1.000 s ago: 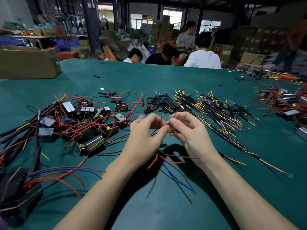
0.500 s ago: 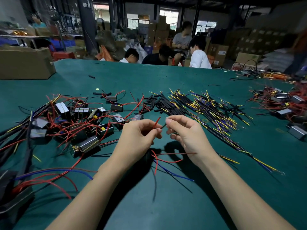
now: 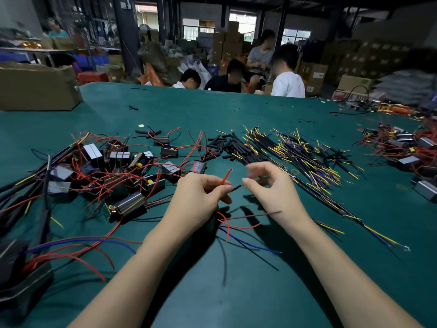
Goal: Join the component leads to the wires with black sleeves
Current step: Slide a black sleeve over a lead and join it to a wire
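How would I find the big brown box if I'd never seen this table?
Start at the green table and look to its far left corner. The cardboard box sits there at the edge, beyond the tangle of red wires. It is the only large plain brown thing on the table; everything near it is small and wiry.
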A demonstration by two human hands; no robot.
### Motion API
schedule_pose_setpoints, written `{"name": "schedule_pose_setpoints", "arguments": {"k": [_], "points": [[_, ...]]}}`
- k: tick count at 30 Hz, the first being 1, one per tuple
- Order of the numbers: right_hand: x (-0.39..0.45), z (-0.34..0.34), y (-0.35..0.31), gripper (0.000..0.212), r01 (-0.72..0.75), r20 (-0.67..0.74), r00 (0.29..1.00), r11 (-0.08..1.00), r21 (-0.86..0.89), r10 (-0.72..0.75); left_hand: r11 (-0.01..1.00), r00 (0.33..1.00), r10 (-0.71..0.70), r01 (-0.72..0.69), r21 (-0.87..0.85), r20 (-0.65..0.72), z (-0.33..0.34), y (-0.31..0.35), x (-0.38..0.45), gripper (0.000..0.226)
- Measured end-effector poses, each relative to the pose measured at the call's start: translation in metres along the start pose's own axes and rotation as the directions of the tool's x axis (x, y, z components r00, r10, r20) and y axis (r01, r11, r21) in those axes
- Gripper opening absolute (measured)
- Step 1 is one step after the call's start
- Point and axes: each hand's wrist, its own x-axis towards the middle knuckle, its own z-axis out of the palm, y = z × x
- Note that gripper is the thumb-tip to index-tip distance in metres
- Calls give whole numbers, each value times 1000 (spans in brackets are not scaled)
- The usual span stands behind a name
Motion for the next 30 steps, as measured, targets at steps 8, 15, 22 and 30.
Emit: {"name": "schedule_pose_setpoints", "arguments": {"k": [8,15,22,30], "points": [[-8,5,-13,14,284,47,959,953,-104,-280,997,998,56,-57,60,23,0,3,-1,11],[-7,4,-11,20,183,-9,983,981,65,-183,992,998,46,-51,115,46,0,4,0,12],[-6,11,-5,22,-103,63,994,949,299,88,995,998,47,-51,88,52,-1,2,-1,12],[-6,2,-5,22,299,44,954,951,-78,-297,994,995,69,-74,78,68,-3,3,-2,13]]}}
